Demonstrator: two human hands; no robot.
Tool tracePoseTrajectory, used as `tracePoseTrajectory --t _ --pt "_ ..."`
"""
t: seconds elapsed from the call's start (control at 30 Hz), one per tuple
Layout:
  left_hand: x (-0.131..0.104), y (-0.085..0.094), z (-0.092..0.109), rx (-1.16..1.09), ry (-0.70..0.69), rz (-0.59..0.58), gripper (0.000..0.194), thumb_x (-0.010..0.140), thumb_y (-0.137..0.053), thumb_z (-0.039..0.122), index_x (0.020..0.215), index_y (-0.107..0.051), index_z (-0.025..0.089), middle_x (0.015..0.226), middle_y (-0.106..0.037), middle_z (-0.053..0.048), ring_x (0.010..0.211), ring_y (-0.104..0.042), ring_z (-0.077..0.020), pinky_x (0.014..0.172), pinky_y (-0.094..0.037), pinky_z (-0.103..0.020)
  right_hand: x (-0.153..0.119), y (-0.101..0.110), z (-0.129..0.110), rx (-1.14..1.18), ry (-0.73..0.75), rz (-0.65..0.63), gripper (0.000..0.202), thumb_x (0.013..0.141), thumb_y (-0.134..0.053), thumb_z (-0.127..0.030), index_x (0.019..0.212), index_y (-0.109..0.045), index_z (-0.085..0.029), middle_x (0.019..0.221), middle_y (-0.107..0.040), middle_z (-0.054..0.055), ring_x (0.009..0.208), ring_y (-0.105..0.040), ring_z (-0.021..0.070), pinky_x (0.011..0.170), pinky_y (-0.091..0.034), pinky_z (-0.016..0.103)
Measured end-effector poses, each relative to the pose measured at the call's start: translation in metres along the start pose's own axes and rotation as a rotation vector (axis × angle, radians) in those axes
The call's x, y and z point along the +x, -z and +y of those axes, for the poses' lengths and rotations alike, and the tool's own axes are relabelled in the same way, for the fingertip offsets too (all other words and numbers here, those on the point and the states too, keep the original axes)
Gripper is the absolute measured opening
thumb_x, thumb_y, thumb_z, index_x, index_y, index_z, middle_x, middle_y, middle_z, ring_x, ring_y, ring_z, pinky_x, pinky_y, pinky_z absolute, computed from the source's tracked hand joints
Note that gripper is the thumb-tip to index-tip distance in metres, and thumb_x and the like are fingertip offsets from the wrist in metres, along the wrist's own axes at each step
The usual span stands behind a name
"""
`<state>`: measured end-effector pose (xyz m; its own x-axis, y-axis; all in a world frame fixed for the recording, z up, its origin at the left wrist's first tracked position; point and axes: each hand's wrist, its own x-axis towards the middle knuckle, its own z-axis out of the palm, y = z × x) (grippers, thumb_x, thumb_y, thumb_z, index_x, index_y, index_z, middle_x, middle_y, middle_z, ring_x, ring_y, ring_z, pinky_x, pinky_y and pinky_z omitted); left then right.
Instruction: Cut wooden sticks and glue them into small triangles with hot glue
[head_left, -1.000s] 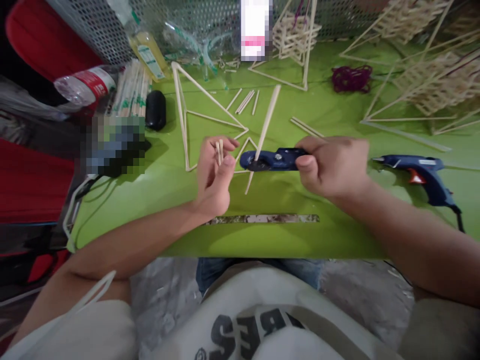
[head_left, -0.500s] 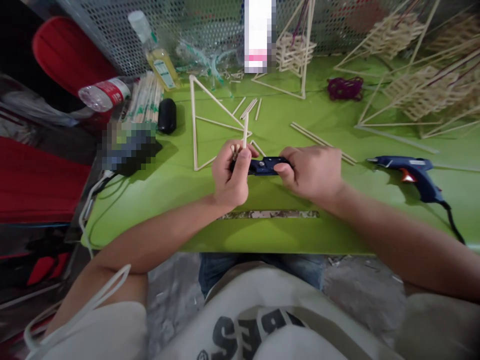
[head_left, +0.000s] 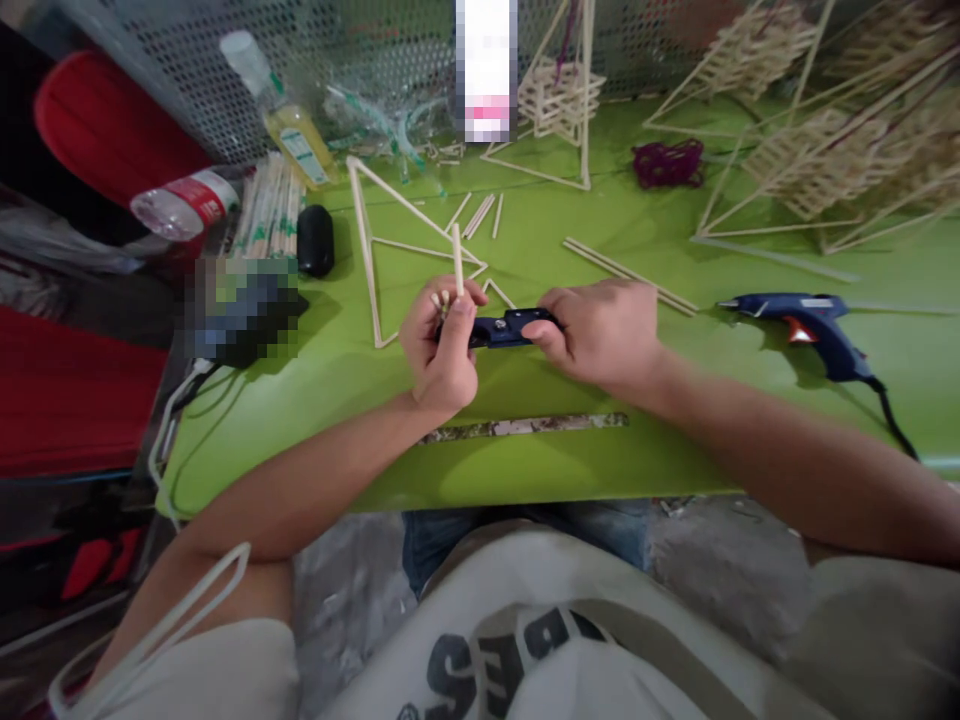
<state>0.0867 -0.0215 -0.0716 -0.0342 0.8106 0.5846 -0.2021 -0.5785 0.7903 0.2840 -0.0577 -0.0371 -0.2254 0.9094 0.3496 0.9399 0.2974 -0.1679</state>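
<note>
My left hand [head_left: 439, 350] is closed around several thin wooden sticks. One stick [head_left: 458, 260] stands up between thumb and fingers, while the short ends of others [head_left: 441, 299] poke out beside it. My right hand [head_left: 600, 330] is wrapped around one end of a dark blue hand tool [head_left: 514, 327] with a round metal pivot. The tool's other end reaches to my left hand, where the fingers hide it; its exact kind does not show. Just beyond my hands lies a triangular stick frame [head_left: 365, 250], with several short cut sticks [head_left: 480, 215] near it.
A blue glue gun [head_left: 814, 318] rests at the right. Two long sticks [head_left: 630, 275] lie beyond my right hand. A patterned strip [head_left: 525, 427] is near the table's front edge. Stick structures [head_left: 832, 160], purple string [head_left: 667, 163], bottles [head_left: 300, 140] and a black case [head_left: 315, 241] stand farther back.
The whole view has shifted, so the table and its things sit farther left in the picture. Both hands keep the same grip on the sticks and the blue tool.
</note>
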Motion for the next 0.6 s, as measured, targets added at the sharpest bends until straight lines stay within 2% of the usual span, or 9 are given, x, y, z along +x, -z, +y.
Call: tracePoseTrajectory --t 0.1,0.23,0.33,0.43,0.53,0.6 --pt "0.001 -0.001 -0.005 -0.042 -0.001 0.043 0.042 0.106 -0.074 0.052 0.08 -0.065 0.021 0.084 -0.066 -0.003 0.073 -0.066 -0.0136 0.056 -0.047 -0.025 0.002 -0.004 0.003 0.003 0.019 0.026 0.112 0.102 0.001 -0.092 0.079 -0.078 -0.016 0.063 -0.068 0.011 0.053 -0.048 0.0172 0.062 -0.017 0.036" --pt "0.002 -0.004 -0.005 -0.088 -0.09 0.065 0.041 0.106 -0.076 0.045 0.074 -0.063 0.021 0.075 -0.06 -0.002 0.082 -0.071 -0.0181 0.058 -0.048 -0.027 0.001 -0.006 0.006 -0.027 0.045 0.099 0.109 0.102 0.001 -0.093 0.073 -0.073 -0.017 0.059 -0.064 0.009 0.052 -0.044 0.0169 0.06 -0.018 0.035" --pt "0.003 -0.003 -0.006 -0.08 -0.106 0.042 0.039 0.108 -0.071 0.042 0.076 -0.064 0.02 0.079 -0.065 -0.003 0.065 -0.063 -0.0123 0.047 -0.036 -0.025 0.003 -0.004 0.014 -0.003 0.064 0.125 0.107 0.101 0.0 -0.094 0.072 -0.068 -0.018 0.058 -0.06 0.007 0.05 -0.042 0.0156 0.059 -0.019 0.034" --pt "0.004 0.001 -0.009 -0.043 -0.099 0.049 0.041 0.112 -0.064 0.047 0.081 -0.064 0.021 0.086 -0.07 -0.003 0.051 -0.049 -0.0072 0.04 -0.025 -0.027 0.006 0.0 0.03 0.048 0.088 0.12 0.106 0.095 0.001 -0.1 0.07 -0.063 -0.019 0.056 -0.054 0.005 0.049 -0.041 0.0147 0.056 -0.022 0.033" --pt "0.006 0.003 -0.013 -0.029 -0.127 0.01 0.038 0.114 -0.062 0.047 0.084 -0.061 0.023 0.075 -0.066 0.001 0.044 -0.041 -0.0059 0.04 -0.028 -0.026 0.009 0.003 0.05 0.108 0.065 0.121 0.107 0.09 -0.002 -0.106 0.072 -0.062 -0.02 0.056 -0.053 0.005 0.05 -0.041 0.0144 0.055 -0.025 0.035" --pt "0.008 0.004 -0.014 -0.029 -0.171 -0.047 0.036 0.114 -0.062 0.042 0.084 -0.059 0.023 0.065 -0.06 0.004 0.042 -0.041 -0.0058 0.041 -0.03 -0.024 0.01 0.003 0.061 0.15 0.056 0.123 0.105 0.088 -0.01 -0.109 0.075 -0.064 -0.02 0.057 -0.055 0.006 0.051 -0.041 0.0148 0.056 -0.026 0.036"
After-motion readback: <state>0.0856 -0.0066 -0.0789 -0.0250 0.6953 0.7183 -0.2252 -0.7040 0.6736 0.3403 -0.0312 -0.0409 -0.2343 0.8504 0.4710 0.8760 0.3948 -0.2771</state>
